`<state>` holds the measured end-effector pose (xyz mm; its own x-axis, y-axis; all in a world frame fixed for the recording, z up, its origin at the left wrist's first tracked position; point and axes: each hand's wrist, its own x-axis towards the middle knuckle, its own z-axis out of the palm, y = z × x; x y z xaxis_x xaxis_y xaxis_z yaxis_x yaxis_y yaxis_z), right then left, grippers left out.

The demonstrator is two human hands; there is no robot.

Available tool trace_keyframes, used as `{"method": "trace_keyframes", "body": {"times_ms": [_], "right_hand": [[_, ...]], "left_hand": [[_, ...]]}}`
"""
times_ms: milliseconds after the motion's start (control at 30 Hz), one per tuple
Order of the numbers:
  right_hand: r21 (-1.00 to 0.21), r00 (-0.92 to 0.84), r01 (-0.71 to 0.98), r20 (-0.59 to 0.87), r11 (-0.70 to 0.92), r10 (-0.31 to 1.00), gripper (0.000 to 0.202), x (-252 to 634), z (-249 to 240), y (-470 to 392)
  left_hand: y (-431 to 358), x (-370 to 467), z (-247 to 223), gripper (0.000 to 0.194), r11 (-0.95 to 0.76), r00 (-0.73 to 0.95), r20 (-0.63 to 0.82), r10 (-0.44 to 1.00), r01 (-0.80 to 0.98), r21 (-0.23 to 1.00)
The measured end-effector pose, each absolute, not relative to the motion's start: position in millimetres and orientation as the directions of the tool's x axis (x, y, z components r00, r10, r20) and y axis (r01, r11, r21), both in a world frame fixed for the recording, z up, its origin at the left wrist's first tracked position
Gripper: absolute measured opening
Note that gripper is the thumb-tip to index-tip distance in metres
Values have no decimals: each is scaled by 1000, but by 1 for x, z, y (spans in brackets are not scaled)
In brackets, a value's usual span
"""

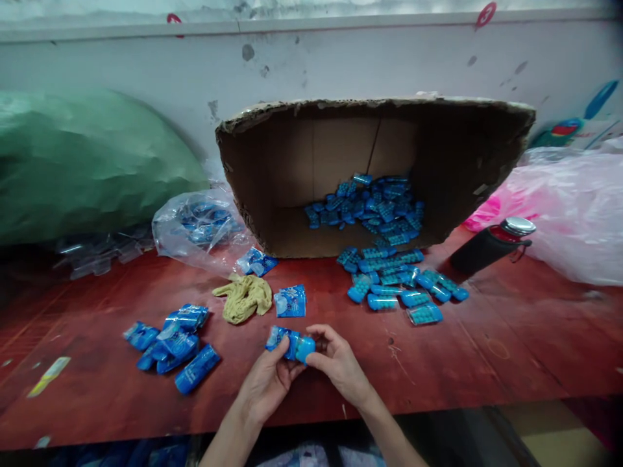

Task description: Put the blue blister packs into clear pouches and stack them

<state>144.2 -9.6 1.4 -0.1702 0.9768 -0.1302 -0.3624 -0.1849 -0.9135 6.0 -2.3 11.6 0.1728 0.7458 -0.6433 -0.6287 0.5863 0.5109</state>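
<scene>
My left hand (267,384) is closed around a printed blue sleeve (279,337), thumb on top. A small clear container with a blue end and blue pellets (305,349) sticks out of the sleeve's right side. My right hand (344,373) pinches that blue end between thumb and fingers. Just beyond my hands lies a flat blue printed sleeve (291,301), beside a crumpled yellowish cloth or glove (243,298). To the left is a small pile of containers in blue sleeves (178,340). Several unsleeved pellet containers (389,285) lie at the right.
A cardboard box (272,227) on its side opens toward me, with many pellet containers inside. A black bottle (487,248) stands tilted in view at right, near pink-white plastic bags (574,207). Leftward are a clear bag (195,224), a green sack (87,168) and a yellow cutter (49,376).
</scene>
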Motion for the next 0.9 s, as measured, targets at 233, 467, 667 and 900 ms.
{"method": "trace_keyframes", "body": {"times_ms": [233, 467, 667, 900], "right_hand": [[-950, -2, -235, -212, -206, 977, 19, 131, 0, -20], [-990, -41, 59, 129, 131, 991, 21, 132, 12, -30], [-991, -60, 65, 112, 116, 992, 63, 143, 4, -25], [-985, -361, -162, -5, -68, 933, 85, 150, 14, -19]], "left_hand": [[-1, 13, 18, 5, 546, 96, -651, 753, -643, 537], [3, 9, 22, 10, 548, 99, -658, 747, -652, 524], [2, -6, 12, 10, 646, 374, -545, 751, -586, 488], [1, -4, 1, 18, 685, 559, -397, 728, -572, 451]]}}
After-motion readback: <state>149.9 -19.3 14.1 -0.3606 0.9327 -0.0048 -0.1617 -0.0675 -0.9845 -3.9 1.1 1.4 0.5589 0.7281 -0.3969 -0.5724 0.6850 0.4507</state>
